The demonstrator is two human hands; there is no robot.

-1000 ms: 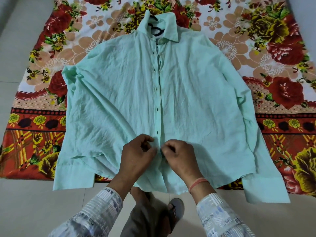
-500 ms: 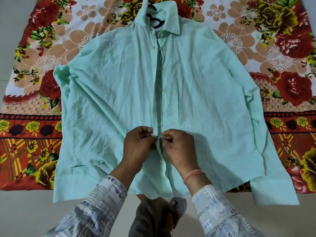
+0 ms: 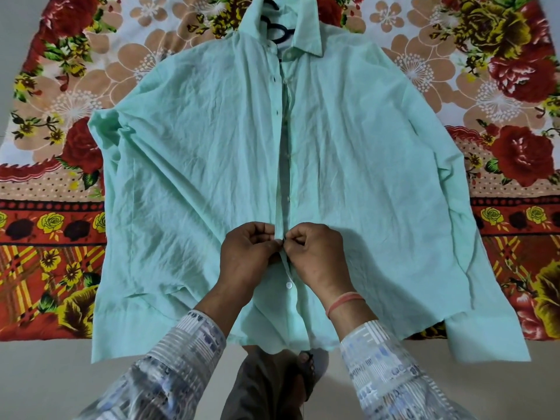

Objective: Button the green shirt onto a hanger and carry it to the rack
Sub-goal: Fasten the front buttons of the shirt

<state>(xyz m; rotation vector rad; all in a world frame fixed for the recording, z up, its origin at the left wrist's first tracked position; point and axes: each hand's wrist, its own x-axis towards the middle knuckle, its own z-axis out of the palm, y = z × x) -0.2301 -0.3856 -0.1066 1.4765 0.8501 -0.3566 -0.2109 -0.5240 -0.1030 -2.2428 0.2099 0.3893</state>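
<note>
A pale green shirt (image 3: 363,177) lies spread flat, collar away from me, sleeves out to both sides. A dark hanger (image 3: 280,33) shows inside the collar; the rest of it is hidden under the cloth. My left hand (image 3: 248,253) pinches the left edge of the front placket low on the shirt. My right hand (image 3: 318,253) pinches the right edge against it, fingertips meeting at a button spot. One white button (image 3: 288,285) just below my hands sits fastened. Above my hands the placket gapes slightly, with its buttons showing.
The shirt rests on a floral red, orange and cream bedsheet (image 3: 75,147) laid over a pale tiled floor (image 3: 45,383). My sandalled foot (image 3: 309,368) stands at the sheet's near edge, below the shirt hem. No rack is in view.
Both hands have moved up the placket from the lowest button to the one above it. The view has shifted closer to the shirt.
</note>
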